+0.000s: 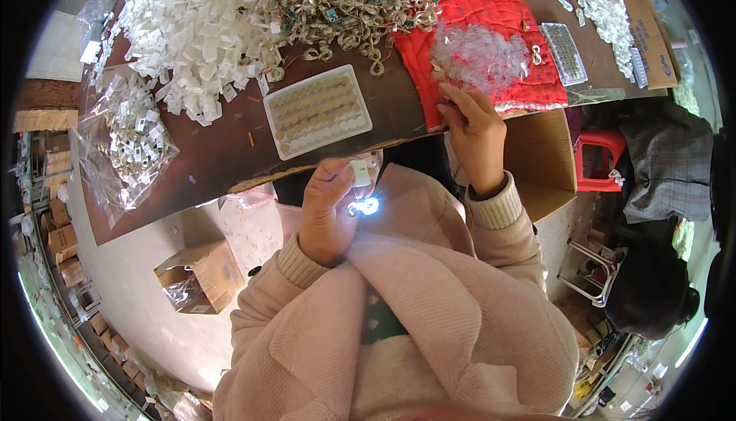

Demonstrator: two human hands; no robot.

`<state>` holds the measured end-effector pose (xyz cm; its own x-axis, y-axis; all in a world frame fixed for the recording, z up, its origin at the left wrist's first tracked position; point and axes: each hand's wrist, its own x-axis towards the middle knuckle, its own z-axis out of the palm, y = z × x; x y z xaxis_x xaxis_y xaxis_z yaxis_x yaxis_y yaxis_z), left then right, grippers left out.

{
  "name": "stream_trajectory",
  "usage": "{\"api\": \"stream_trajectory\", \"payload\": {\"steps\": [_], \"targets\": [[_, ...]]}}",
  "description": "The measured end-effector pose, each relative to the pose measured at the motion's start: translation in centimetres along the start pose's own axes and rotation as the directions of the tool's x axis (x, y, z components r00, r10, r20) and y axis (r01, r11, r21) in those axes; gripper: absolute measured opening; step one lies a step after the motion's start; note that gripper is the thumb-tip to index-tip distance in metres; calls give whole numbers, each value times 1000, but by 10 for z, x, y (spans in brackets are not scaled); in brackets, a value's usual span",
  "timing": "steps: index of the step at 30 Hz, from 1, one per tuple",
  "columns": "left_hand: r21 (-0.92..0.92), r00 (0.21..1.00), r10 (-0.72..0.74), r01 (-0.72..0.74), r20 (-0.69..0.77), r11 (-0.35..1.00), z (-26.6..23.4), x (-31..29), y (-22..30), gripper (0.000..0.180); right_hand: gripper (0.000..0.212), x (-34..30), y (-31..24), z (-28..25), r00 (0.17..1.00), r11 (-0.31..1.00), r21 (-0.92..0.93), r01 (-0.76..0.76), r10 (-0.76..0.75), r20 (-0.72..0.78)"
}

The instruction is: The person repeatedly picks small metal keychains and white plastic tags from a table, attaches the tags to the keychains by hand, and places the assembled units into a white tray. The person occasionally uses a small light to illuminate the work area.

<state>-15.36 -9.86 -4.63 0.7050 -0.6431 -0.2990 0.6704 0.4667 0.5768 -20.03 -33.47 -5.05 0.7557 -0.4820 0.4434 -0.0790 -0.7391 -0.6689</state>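
Observation:
Held between the thumb and fingers of my left hand, in front of my chest, is a small white battery case. A glowing coil of LED string light hangs just below it, shining bluish white. My right hand is over the table's front edge, its thumb and forefinger pinched at the near left side of a pile of small clear plastic pieces. Whatever lies between those fingertips is too small to make out. Under the pile spreads a red quilted cloth. A white tray with rows of round button cells stands left of it.
A heap of white plastic cases and a mass of coiled wire lights cover the back of the brown table. A clear bag lies at left, another cell tray at right. A cardboard box stands beneath the edge.

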Motion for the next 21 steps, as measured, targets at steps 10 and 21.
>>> {"api": "stream_trajectory", "payload": {"steps": [10,21], "targets": [[-103,1000,-22,21,-7,995,-5,4,-1,8,14,8,7,-2,995,1000,-6,-7,7,96],[-47,1000,-30,29,-4,998,-9,0,2,17,10,15,-3,-10,985,982,109,-156,145,97]]}}
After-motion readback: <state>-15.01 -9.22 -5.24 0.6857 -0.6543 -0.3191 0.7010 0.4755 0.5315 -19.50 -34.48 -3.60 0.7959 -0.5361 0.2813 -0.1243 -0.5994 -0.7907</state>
